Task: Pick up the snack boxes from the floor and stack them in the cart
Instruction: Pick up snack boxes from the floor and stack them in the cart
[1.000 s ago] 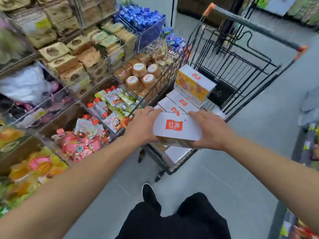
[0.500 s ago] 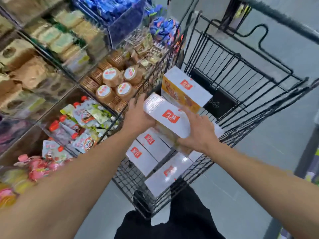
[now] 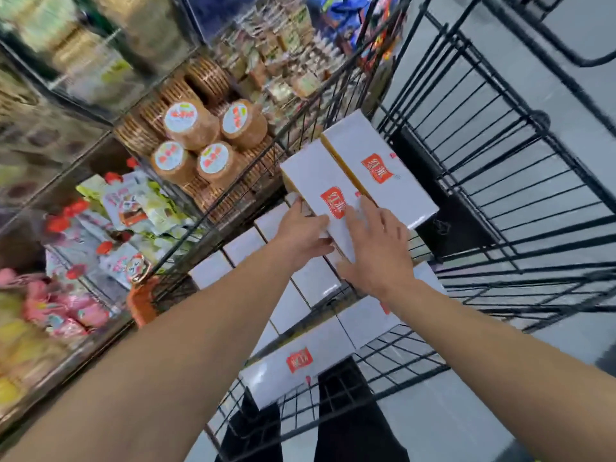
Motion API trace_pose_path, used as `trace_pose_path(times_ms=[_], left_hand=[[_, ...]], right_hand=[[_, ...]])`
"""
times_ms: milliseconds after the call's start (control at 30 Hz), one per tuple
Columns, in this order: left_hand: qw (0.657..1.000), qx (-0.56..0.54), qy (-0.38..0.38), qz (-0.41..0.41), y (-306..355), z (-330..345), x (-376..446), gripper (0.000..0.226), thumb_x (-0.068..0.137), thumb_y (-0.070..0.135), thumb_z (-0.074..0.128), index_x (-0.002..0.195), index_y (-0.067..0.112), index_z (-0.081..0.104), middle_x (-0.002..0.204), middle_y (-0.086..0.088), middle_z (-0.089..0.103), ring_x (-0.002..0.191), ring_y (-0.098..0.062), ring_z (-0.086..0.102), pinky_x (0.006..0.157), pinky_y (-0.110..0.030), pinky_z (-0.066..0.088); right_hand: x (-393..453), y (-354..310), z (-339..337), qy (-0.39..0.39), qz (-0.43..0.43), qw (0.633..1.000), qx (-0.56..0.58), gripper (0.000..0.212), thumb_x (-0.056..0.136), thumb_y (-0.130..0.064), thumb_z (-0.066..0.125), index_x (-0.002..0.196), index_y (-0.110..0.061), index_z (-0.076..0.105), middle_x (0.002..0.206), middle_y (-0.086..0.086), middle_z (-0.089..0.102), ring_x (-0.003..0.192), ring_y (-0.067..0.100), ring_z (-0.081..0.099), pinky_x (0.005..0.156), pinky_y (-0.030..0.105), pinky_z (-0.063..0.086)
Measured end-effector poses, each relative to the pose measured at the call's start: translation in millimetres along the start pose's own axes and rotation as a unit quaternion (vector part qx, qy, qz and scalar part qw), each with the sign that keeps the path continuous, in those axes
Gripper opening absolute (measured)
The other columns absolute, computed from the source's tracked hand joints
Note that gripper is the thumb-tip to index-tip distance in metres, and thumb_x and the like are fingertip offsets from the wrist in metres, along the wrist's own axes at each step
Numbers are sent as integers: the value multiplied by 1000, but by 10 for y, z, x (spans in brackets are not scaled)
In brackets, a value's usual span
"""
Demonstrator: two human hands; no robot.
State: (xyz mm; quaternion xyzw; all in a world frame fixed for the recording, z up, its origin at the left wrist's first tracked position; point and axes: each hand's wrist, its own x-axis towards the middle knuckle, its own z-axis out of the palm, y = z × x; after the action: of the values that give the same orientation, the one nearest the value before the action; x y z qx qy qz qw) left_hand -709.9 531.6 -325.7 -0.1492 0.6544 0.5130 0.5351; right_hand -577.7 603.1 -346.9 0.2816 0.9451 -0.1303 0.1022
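2 hands on 1 snack box (image 3: 328, 198): left hand (image 3: 301, 233) grasps its edge, right hand (image 3: 375, 251) lies flat on top. Box now down in cart (image 3: 500, 181) beside upper box (image 3: 380, 168), atop bottom layer; was mid-air 1 s ago. Nearly placed, release next.

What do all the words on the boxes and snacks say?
"红源": red logo on the box in both hands
"红源": logo on the box beside it
Red logo on the near box: too blurred to read
Round cookie lids: print too blurred
Shelf pouches: unreadable
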Motion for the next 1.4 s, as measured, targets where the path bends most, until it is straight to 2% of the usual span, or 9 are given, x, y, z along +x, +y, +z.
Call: trace_pose_path(times_ms=[133,300,433,533,633,733,900,1000,1400], left_hand=[[1000,-12,-2,-11,-31,-3,83,52,90,4,62,133,28,47,113,-7,69,103,-34,67,85,-57,55],[992,122,29,-26,-68,-227,-223,66,92,26,63,150,23,30,131,-6,53,106,-28,63,84,-43,58],[956,287,61,11,-196,-611,-673,56,92,33,60,144,18,43,120,-11,63,106,-30,65,89,-43,56],[915,395,81,29,-394,-1045,-1104,40,93,37,59,130,20,56,134,-11,58,121,-29,55,100,-38,46],[923,350,153,38,-825,-1651,-1655,44,91,34,62,131,15,57,132,-3,58,122,-22,55,100,-32,44],[935,283,207,46,-1239,-2043,-2098,19,90,27,64,107,18,68,109,-1,65,101,-19,62,80,-25,48],[935,169,308,49,-2309,-2892,-2985,77,70,47,63,137,11,53,141,-10,53,121,-27,58,100,-38,47],[927,103,356,52,-3076,-3299,-3548,60,86,31,69,140,13,49,144,-9,50,121,-30,57,97,-37,46],[836,-112,537,-21,-5983,-4344,-5552,54,87,31,65,138,17,52,140,-2,55,117,-24,59,99,-25,38]], right_hand=[[7,128,59,0,-43,996,-75,105,65,-56,73,151,-19,27,159,9,21,138,36,27,110,54,29],[-10,38,-65,-36,-54,994,-89,105,73,-57,67,154,-18,13,161,12,13,145,38,15,115,54,17],[-165,-268,-170,-43,-120,989,-73,91,76,-47,69,150,-15,26,158,12,25,144,38,19,115,53,20],[-365,-664,-154,-92,-175,977,-81,82,80,-45,63,147,-17,25,158,8,21,145,33,15,115,49,18],[-686,-1294,-121,-123,-271,950,-92,78,83,-47,60,147,-17,28,155,6,26,143,32,20,115,47,19],[-977,-1809,-89,-140,-335,927,-97,75,84,-48,59,146,-17,33,152,6,33,140,32,26,114,46,22],[-1779,-2922,53,-134,-477,860,-125,74,82,-48,58,143,-11,39,145,8,40,137,30,32,115,41,25],[-2416,-3538,251,-126,-540,816,-162,75,80,-54,59,140,-10,43,142,9,45,135,30,35,115,41,25],[-5167,-5631,1121,-164,-717,644,-209,62,84,-48,61,135,-14,50,132,8,54,128,28,45,110,37,33]])
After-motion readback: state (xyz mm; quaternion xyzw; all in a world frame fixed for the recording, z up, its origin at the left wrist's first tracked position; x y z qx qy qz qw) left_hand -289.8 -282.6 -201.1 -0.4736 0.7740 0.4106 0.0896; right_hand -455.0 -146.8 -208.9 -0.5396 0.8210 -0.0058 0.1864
